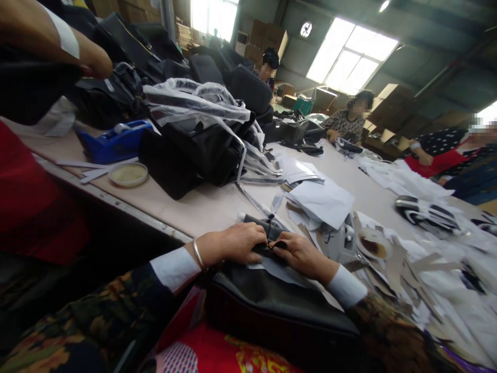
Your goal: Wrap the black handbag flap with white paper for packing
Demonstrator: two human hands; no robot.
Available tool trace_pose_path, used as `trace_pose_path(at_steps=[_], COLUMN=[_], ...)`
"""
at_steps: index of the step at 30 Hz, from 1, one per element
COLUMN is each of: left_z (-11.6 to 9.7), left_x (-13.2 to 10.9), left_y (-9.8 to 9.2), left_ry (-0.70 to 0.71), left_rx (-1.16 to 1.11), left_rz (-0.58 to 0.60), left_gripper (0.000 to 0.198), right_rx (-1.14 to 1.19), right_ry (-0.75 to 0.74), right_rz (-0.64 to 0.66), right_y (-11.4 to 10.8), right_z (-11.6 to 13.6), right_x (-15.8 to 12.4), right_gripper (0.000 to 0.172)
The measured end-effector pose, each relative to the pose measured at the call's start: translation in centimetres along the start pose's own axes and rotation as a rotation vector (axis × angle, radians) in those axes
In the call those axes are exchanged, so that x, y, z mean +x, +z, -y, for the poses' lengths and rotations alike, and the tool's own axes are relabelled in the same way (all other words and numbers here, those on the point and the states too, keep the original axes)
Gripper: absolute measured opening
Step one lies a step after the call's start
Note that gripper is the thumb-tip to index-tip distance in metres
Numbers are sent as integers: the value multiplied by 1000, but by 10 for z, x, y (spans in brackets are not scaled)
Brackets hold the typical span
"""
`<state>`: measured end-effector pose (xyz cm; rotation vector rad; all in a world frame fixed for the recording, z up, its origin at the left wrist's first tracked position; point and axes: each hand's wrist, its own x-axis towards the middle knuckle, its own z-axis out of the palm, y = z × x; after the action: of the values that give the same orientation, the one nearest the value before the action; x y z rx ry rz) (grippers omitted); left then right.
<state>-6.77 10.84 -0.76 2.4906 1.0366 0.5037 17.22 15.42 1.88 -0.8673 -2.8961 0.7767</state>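
A black leather-like handbag (279,303) lies at the table's edge over my lap, its opening facing away from me. My left hand (241,243) is closed on the bag's upper part, fingers bent at a small brass-coloured fitting. My right hand (301,255) pinches a small black tab (278,244) beside that fitting. White lining paper (277,272) sticks out under both hands. A thin black strap runs up from the fitting, next to a clear-wrapped dark piece (260,226). What the fingertips press on is partly hidden.
Black bags with plastic-wrapped handles (198,101) are heaped at the left. A blue tape dispenser (116,140) and a round shallow dish (128,174) stand near the edge. White paper sheets (322,202) and cardboard scraps (396,267) cover the right. A co-worker's arm (91,52) reaches in at left; others sit across.
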Motion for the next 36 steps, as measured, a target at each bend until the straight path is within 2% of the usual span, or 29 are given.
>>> trace_pose_path(at_steps=[5, 9, 12, 23, 30, 36], left_z=[6, 5, 3, 4, 4, 1], left_x=[2, 2, 3, 1, -1, -3], left_y=[4, 2, 0, 1, 2, 2], left_ry=[-1, -1, 3, 20, 33, 6], left_rx=[-16, -14, -21, -7, 4, 23], left_rz=[-19, -4, 4, -27, -49, -64], left_gripper=[46, 44, 43, 41, 41, 41], right_rx=[411, 600, 659, 623, 393, 259], right_ry=[116, 261, 316, 315, 173, 92], right_rz=[1, 31, 42, 3, -56, -35], right_y=[3, 6, 8, 13, 14, 15], right_z=[-16, -15, -14, -17, -18, -13], right_x=[6, 6, 4, 3, 4, 2], right_gripper=[39, 43, 42, 40, 36, 29])
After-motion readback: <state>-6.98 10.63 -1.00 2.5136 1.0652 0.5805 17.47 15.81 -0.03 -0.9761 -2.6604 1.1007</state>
